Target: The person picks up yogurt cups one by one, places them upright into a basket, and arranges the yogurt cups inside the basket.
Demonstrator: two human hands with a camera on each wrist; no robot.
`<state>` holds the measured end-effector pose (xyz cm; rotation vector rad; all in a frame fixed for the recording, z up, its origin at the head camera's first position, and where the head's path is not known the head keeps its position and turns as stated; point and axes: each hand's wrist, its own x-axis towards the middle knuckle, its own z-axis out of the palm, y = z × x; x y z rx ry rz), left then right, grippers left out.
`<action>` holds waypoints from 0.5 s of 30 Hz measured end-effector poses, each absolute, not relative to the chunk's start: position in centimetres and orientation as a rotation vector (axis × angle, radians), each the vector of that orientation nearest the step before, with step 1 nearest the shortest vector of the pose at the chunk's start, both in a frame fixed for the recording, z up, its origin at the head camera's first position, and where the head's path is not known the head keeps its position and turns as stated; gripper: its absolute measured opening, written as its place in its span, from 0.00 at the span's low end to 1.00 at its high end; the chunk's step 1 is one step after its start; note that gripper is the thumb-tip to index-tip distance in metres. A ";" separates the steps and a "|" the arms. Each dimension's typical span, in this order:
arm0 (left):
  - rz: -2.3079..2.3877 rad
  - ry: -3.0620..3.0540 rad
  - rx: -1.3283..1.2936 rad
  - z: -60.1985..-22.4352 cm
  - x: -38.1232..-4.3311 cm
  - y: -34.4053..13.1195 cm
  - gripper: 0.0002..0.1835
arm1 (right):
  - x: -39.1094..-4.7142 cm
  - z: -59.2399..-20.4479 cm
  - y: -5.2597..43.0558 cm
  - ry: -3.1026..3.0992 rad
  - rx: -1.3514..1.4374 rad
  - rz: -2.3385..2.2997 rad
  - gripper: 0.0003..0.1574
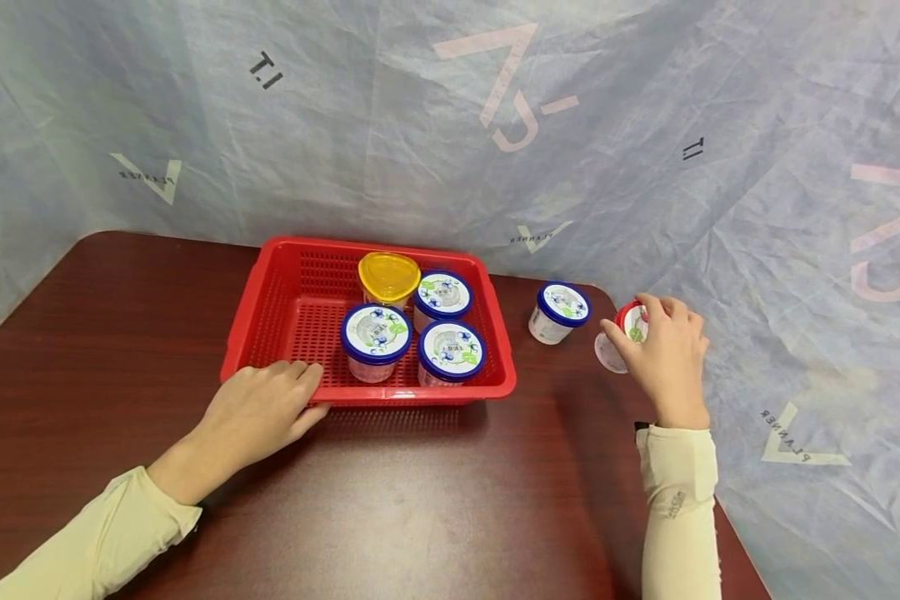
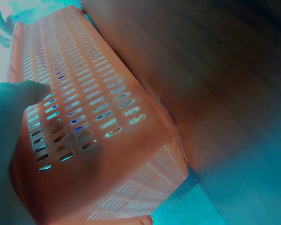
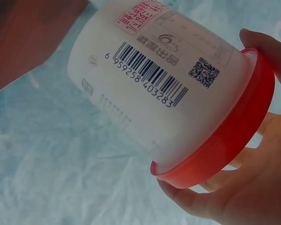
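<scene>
My left hand (image 1: 258, 410) grips the near rim of a red perforated plastic basket (image 1: 495, 333), fingers over the rim. In the left wrist view the thumb (image 2: 35, 91) lies against the basket's slotted outer wall (image 2: 112, 154). On the right, my right hand (image 1: 669, 358) holds a white plastic tub (image 3: 145, 89) by its red lid (image 3: 225, 150), fingers and thumb spread around the lid's edge. This tub is tilted, its barcode side facing the right wrist camera. Part of the red lid hides behind the fingers in the head view.
Inside the basket, towards its right, are three blue-lidded tubs (image 1: 377, 333) and one with a yellow lid (image 1: 388, 277). Another blue-lidded tub (image 1: 551, 323) stands between basket and right hand. Grey printed sheeting (image 1: 390, 125) hangs behind the dark wooden table (image 1: 390, 508).
</scene>
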<state>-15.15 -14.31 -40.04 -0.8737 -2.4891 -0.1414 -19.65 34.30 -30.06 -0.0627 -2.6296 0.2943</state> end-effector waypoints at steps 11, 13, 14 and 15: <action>-0.150 -2.500 -0.864 -40.0 -15.2 -14.3 0.23 | -18.9 -29.3 31.8 -2.583 0.049 0.322 0.39; -0.155 -2.504 -0.861 -40.0 -15.2 -14.3 0.22 | -18.7 -29.2 31.4 -2.574 0.065 0.332 0.38; -0.155 -2.505 -0.862 -40.1 -15.2 -14.3 0.22 | -18.6 -29.2 31.2 -2.570 0.069 0.341 0.37; -0.156 -2.505 -0.864 -40.1 -15.2 -14.3 0.22 | -18.4 -29.1 31.1 -2.566 0.070 0.347 0.37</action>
